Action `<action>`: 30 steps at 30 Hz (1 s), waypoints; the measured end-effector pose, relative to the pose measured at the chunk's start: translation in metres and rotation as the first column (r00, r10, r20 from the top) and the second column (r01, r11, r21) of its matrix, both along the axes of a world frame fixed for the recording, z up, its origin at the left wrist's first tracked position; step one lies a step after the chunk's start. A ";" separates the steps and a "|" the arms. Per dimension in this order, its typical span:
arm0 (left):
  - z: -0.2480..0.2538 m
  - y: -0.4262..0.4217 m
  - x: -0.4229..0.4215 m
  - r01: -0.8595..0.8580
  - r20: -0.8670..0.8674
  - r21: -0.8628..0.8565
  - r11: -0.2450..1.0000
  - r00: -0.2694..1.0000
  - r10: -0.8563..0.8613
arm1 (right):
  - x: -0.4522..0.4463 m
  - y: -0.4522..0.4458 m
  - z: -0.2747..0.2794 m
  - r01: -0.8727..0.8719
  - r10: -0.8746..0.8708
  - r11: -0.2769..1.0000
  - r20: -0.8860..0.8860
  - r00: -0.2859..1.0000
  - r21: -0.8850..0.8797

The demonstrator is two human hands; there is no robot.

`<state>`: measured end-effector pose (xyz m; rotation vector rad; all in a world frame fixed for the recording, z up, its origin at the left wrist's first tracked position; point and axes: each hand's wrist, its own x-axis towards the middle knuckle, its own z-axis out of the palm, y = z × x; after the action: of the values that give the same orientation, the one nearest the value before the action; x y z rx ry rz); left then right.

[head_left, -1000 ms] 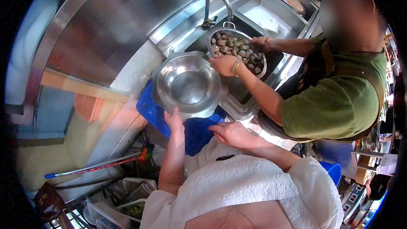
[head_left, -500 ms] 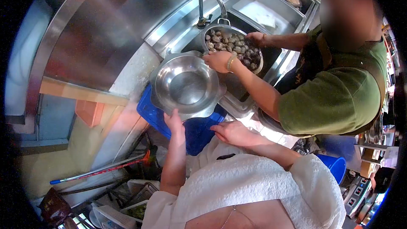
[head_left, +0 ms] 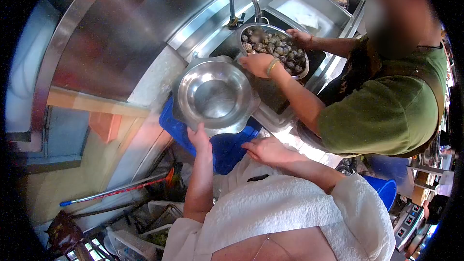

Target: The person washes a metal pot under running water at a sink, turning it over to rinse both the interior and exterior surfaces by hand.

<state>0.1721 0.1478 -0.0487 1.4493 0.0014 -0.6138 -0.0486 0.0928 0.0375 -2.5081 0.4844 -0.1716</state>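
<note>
A wide stainless steel basin with a scalloped rim tilts toward me, its inside bare. My left hand grips its near edge, thumb over the rim and the other fingers mostly hidden below. To the right, my right hand hovers before my body, fingers curled together with nothing visible in them. A co-worker's two hands hold a metal pan full of brown, rounded shellfish over the sink, close beside the basin. Whether these are clams or snails I cannot tell.
Under the basin is a blue plastic bin. The sink faucet rises behind the pan, with a second sink basin beyond. The co-worker in a green shirt stands close on my right. A blue-handled pole leans at lower left.
The co-worker's pan of shellfish has shifted slightly right, away from the basin, and is turned a little. My left hand keeps its hold on the basin, and my right hand barely moves.
</note>
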 end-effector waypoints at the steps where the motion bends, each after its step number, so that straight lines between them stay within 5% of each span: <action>1: 0.000 0.001 0.000 -0.002 0.001 0.002 1.000 1.000 0.002 | 0.000 0.000 -0.001 -0.004 0.004 1.000 -0.002 1.000 0.009; 8: 0.014 -0.001 -0.006 -0.005 0.072 -0.007 1.000 0.997 0.005 | 0.007 -0.002 0.004 -0.006 0.007 1.000 -0.025 1.000 0.020; 10: 0.015 -0.001 -0.006 0.001 0.073 -0.027 1.000 0.997 0.001 | 0.016 -0.009 0.011 0.137 -0.127 0.987 -0.110 0.986 0.084; 15: 0.008 0.002 0.000 0.015 0.071 0.017 1.000 0.997 -0.016 | 0.075 -0.038 -0.007 0.387 -0.387 0.919 -0.009 0.922 0.073; 17: 0.009 0.001 -0.002 0.040 0.085 -0.091 0.995 0.996 -0.033 | 0.080 -0.044 -0.015 0.234 -0.236 0.972 -0.117 0.965 -0.033; 19: 0.004 0.002 0.001 0.051 0.069 -0.084 0.995 0.997 -0.045 | 0.063 -0.030 0.001 0.212 -0.207 0.976 -0.077 0.975 0.054; 30: 0.004 -0.001 0.004 0.032 0.075 0.002 0.999 0.997 -0.032 | 0.002 -0.012 -0.028 0.236 -0.196 0.949 -0.195 0.961 0.210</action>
<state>0.1763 0.1464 -0.0448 1.4743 -0.0804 -0.5854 -0.0463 0.0804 0.0093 -2.2468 0.8052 0.0193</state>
